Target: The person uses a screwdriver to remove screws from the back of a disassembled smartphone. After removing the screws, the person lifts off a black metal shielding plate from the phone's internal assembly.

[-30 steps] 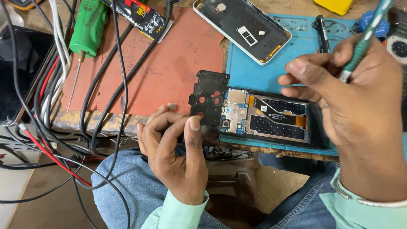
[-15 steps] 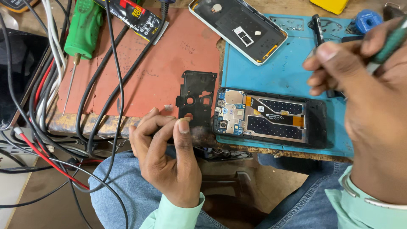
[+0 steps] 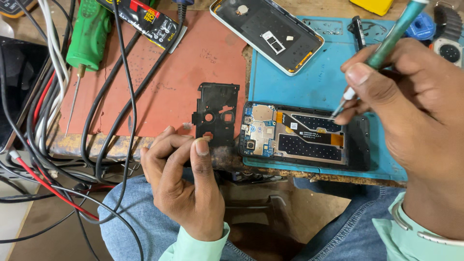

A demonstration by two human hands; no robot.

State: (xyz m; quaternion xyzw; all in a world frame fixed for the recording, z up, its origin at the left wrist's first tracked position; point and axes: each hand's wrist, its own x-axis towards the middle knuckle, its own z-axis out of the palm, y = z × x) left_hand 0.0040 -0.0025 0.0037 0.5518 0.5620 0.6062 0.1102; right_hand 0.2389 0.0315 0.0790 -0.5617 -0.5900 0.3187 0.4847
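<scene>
The right hand [image 3: 411,111] grips a screwdriver [image 3: 386,43] tip-down over the opened phone [image 3: 304,137], probably undoing a screw, while the left hand [image 3: 186,183] rests half-curled and empty beside the black cover [image 3: 216,112].

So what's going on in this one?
A person is working on an opened phone lying on a blue mat. The right hand holds a green-handled screwdriver with its tip at the phone's upper edge. The left hand rests at the bench edge, fingertips by a removed black cover plate.
</scene>
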